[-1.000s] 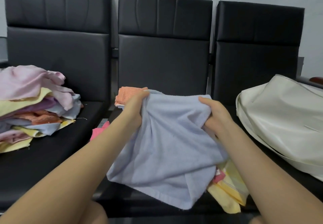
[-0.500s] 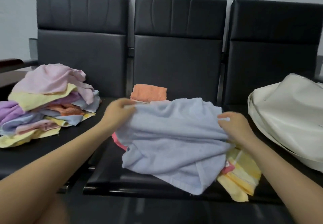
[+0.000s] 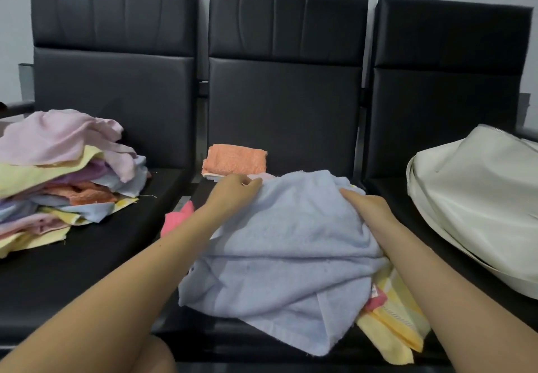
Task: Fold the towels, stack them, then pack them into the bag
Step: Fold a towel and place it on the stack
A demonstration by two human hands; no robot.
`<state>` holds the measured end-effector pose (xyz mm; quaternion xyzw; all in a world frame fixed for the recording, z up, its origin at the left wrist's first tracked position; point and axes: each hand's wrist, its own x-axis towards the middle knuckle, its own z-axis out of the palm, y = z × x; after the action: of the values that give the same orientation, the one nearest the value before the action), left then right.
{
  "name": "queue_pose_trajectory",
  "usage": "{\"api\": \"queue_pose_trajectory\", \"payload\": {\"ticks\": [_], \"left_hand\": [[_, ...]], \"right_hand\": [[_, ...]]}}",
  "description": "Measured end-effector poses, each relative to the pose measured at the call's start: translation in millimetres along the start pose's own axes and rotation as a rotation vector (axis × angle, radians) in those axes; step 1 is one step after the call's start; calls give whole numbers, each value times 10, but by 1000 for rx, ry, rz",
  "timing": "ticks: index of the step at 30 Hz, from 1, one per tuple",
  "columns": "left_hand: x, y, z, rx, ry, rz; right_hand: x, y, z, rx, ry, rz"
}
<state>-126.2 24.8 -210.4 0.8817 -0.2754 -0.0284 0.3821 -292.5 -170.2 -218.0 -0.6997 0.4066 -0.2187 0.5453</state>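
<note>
Blue towel (image 3: 291, 256) spread rumpled on the middle seat (image 3: 203, 340), over yellow towels (image 3: 398, 329). Left hand (image 3: 233, 195) pinches its far-left corner; right hand (image 3: 366, 206) grips its far-right edge, fingers curled into the cloth. Beyond the left hand, a folded orange towel (image 3: 234, 163). Left of it, an unfolded pile (image 3: 64, 174); right of the right hand, the bag (image 3: 480, 198).

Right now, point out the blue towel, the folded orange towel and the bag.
blue towel (image 3: 291, 244): head view, middle of its crumpled top.
folded orange towel (image 3: 234, 161): head view, centre of its upper face.
bag (image 3: 477, 195): head view, its cream side panel.
</note>
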Motion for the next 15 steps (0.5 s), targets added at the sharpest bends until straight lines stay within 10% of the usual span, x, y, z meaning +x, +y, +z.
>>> {"api": "queue_pose_trajectory", "payload": {"ticks": [8, 15], "left_hand": [[87, 225, 81, -457, -93, -121], [75, -20, -428, -1024, 381, -196]], "right_hand": [[195, -25, 175, -149, 232, -478], [49, -267, 11, 456, 258, -364]]}}
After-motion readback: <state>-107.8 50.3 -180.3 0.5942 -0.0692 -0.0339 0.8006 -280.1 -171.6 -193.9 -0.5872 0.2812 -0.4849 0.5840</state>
